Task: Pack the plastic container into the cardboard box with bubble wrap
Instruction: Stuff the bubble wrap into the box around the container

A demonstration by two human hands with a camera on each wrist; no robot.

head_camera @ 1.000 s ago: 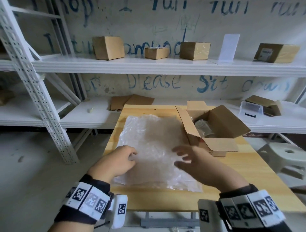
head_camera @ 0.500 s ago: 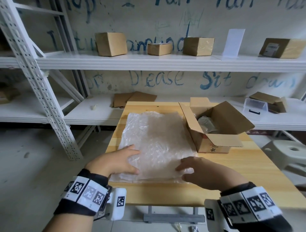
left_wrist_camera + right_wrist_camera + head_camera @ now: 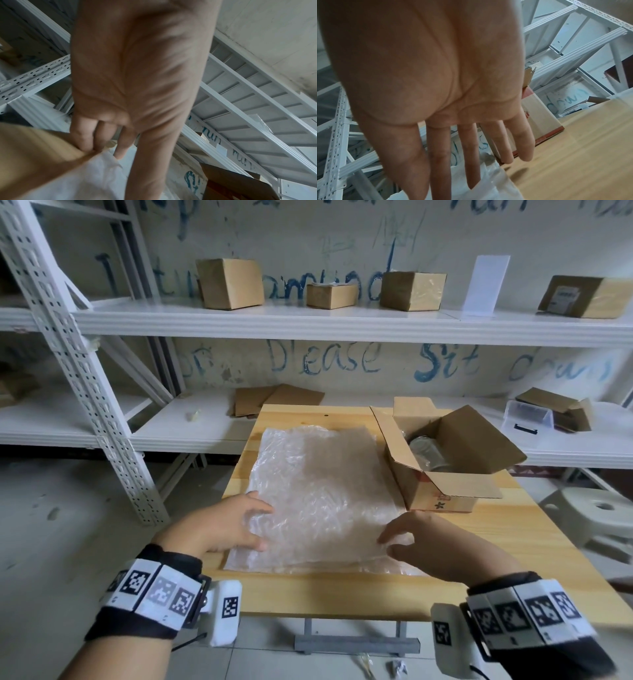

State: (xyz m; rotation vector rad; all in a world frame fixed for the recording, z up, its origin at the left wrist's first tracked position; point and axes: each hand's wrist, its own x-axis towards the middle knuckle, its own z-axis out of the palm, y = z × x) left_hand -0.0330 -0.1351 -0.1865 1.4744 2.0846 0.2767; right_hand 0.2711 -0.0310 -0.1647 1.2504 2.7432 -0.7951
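Two hands on bubble wrap [image 3: 318,491] left of the cardboard box [image 3: 442,501], plastic container [image 3: 428,455] inside the box, our right hand [image 3: 442,546] spread wide, our left hand [image 3: 219,525] with fingers [image 3: 84,138] curled, grip we cannot tell

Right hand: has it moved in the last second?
Yes, the right hand withdrew from beside the cardboard box toward the near edge of the table.

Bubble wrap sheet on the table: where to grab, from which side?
I'd pinch the near corners of the bubble wrap, coming from the front edge of the table. It lies flat and limp, so only edges offer purchase; the cardboard box crowds its right side.
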